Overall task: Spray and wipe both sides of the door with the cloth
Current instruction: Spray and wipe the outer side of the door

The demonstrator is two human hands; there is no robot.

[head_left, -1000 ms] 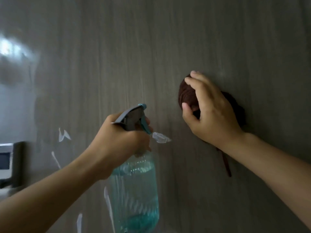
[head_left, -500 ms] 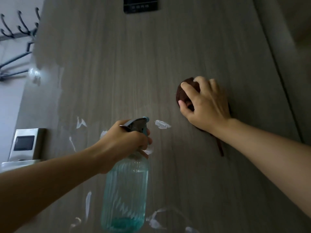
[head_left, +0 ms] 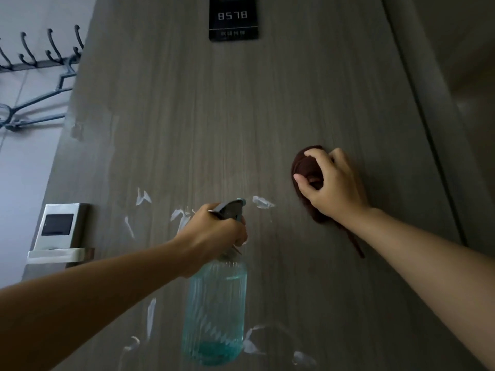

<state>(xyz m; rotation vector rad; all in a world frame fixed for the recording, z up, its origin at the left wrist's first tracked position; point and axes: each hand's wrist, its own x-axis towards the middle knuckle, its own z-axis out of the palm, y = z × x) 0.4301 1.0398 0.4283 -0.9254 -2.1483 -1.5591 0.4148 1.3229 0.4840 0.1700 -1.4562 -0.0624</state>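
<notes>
A grey wood-grain door [head_left: 214, 116] fills the view. My left hand [head_left: 211, 234] grips the neck and grey trigger head of a ribbed, clear teal spray bottle [head_left: 215, 309], held close to the door's middle. My right hand [head_left: 332, 186] presses a bunched dark brown cloth [head_left: 305, 167] against the door to the right of the bottle, fingers curled round it. A strip of the cloth hangs down below my wrist. White smears [head_left: 262, 202] dot the door around the bottle.
A silver electronic lock with a lever handle [head_left: 57, 231] sits at the door's left edge. A black number plate [head_left: 233, 18] is high on the door. A metal hook rack [head_left: 40, 62] hangs on the wall at left. The door frame [head_left: 428, 129] runs down the right.
The view has tilted up and back, bringing the number plate, hook rack and lock into sight. The cloth and my right hand have shifted slightly on the door. My left hand keeps the bottle.
</notes>
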